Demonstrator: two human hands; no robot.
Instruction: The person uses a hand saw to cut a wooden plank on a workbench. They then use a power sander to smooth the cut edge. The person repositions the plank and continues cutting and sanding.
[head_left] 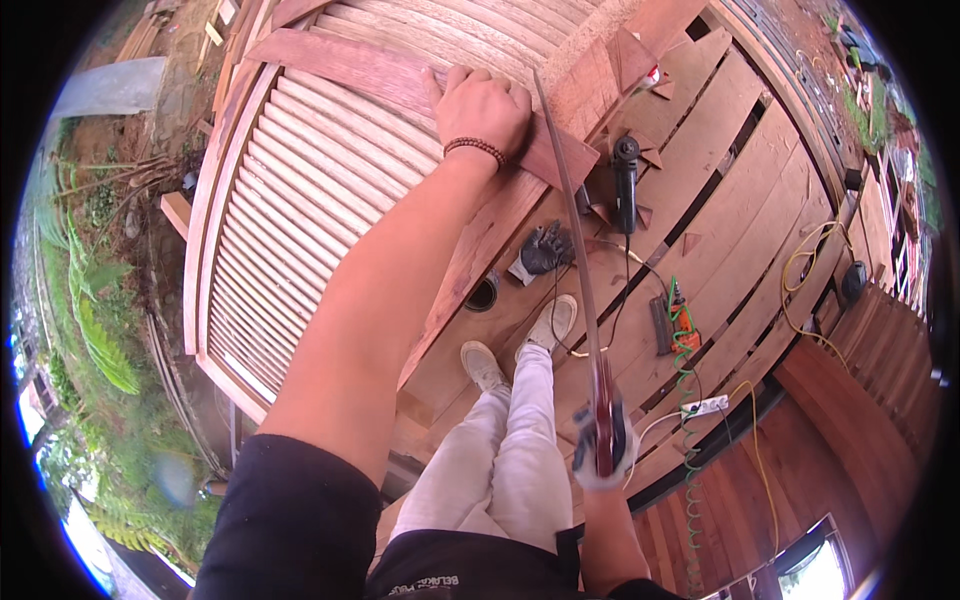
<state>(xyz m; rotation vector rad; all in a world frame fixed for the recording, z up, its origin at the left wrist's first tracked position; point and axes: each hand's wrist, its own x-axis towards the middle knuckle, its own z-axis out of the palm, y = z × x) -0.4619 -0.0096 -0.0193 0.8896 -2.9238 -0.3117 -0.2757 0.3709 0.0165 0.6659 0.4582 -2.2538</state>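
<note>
From where I stand: a reddish-brown flat wooden board (375, 75) lies across a pale slatted wooden panel (320, 170), the bare left hand (485, 110) curled over it; underside grip cannot be told. The gloved right hand (607, 448) is closed around the handle of a long, narrow, dark-bladed saw (580, 240), which crosses the board's right end. Board probably stiff, moderately heavy, best held flat near the blade; saw likely whippy, best gripped by its handle.

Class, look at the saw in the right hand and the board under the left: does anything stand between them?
Nothing visible does. The saw reaches from the gloved right hand up across the right end of the reddish board, beside the bare left hand; whether saw and board touch is unclear.
</note>
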